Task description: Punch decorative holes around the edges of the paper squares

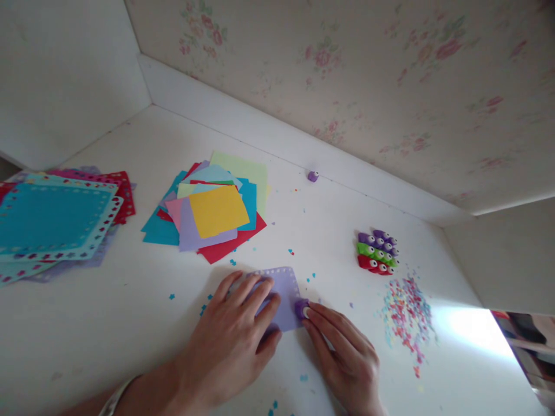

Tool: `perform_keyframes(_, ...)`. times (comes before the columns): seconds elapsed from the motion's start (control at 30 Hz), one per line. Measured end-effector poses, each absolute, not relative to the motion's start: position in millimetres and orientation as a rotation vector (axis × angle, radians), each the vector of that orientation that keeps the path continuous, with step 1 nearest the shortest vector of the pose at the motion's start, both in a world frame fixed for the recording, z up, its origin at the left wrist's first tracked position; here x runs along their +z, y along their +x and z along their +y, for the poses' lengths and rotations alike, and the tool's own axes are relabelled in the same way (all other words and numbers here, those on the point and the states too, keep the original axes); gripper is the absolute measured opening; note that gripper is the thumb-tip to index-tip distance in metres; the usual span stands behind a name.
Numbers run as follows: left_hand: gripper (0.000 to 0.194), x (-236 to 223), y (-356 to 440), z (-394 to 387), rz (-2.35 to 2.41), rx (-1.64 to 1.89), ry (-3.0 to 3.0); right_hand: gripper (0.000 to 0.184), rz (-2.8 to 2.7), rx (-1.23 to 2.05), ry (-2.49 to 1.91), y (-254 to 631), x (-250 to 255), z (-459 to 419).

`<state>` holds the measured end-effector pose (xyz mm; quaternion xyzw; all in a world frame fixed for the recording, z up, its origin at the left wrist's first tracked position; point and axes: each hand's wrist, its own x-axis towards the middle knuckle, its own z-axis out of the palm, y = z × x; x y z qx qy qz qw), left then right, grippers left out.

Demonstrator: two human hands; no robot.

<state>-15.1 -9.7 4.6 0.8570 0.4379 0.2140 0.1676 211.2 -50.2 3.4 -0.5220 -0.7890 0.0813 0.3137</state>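
A lavender sheet of paper (284, 289) lies on the white table, with a row of small punched holes along its top edge and down part of its right edge. My left hand (238, 320) rests flat over the sheet's left part, fingers spread, pressing on it. At the right edge of the sheet, my right hand (342, 352) pinches a small purple craft punch (301, 309) between thumb and fingers. The paper's edge meets the punch; the inside of its slot is hidden.
Loose coloured sheets (219, 211) are piled beyond my left hand. Sheets with punched borders (56, 219) lie stacked at far left. Purple, green and red punches (377, 252) stand grouped at right, near a heap of confetti (408, 315). Another purple punch (313, 175) sits by the wall.
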Motion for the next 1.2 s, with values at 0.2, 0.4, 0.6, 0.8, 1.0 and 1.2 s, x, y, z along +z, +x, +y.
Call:
perform_keyframes(0.2, 0.031, 4.0, -14.1, -9.4, 1.257, 0.620, 2.446, 0.033, -2.098, 0.168, -1.357, 211.1, 2.2, -49.5)
perform_keyframes(0.4, 0.031, 4.1, -13.8, -9.3, 1.258, 0.594, 2.435, 0.034, -2.097, 0.211, -1.372, 212.0, 2.4, -52.0)
perform_keyframes(0.6, 0.033, 3.2, -14.7, -10.7, 1.252, 0.589, 2.440, 0.039, -2.024, 0.249, -1.355, 218.3, 2.7, -64.4)
perform_keyframes(0.8, 0.034, 4.2, -15.7, -11.2, 1.251, 0.577, 2.443, 0.043, -2.146, 0.236, -1.285, 215.2, 4.6, -63.8)
perform_keyframes(1.0, 0.034, 4.4, -16.4, -10.9, 1.245, 0.580, 2.449, 0.044, -2.177, 0.202, -1.262, 215.7, 2.5, -63.6)
perform_keyframes(1.2, 0.033, 2.6, -15.6, -11.5, 1.252, 0.586, 2.466, 0.043, -2.187, 0.215, -1.265, 217.8, 2.4, -63.7)
